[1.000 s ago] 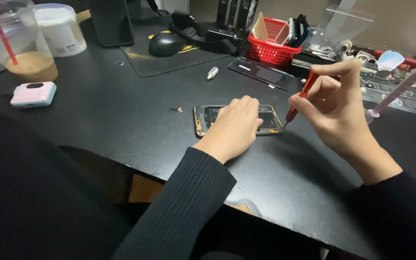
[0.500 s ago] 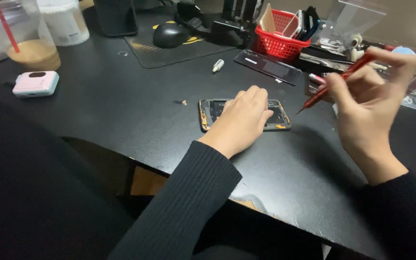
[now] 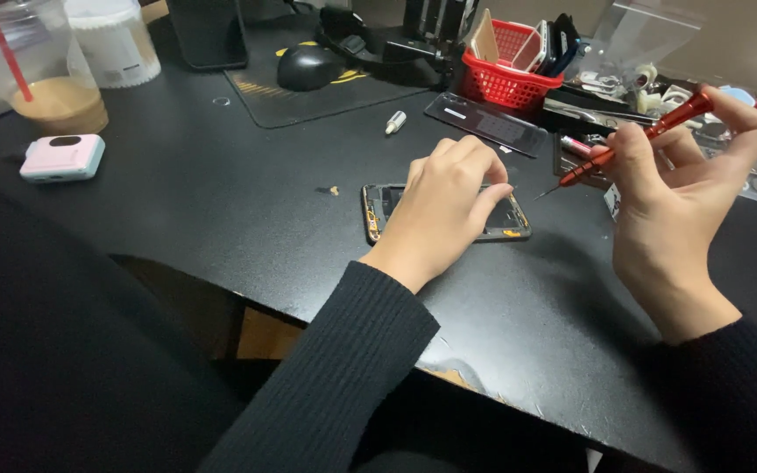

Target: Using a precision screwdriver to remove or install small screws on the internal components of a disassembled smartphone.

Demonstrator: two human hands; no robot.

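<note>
Left hand (image 3: pixel 444 206) lies flat over the opened phone (image 3: pixel 444 212) on the black counter (image 3: pixel 221 188), fingers pressing it down. Right hand (image 3: pixel 672 197) hovers beside it, its grip pinching a red screwdriver (image 3: pixel 628 144), tip angled toward the phone.

The right hand (image 3: pixel 672 197) has lifted the screwdriver (image 3: pixel 628 144) off the phone (image 3: pixel 510 219), its tip now in the air towards the table's far right edge.
</note>
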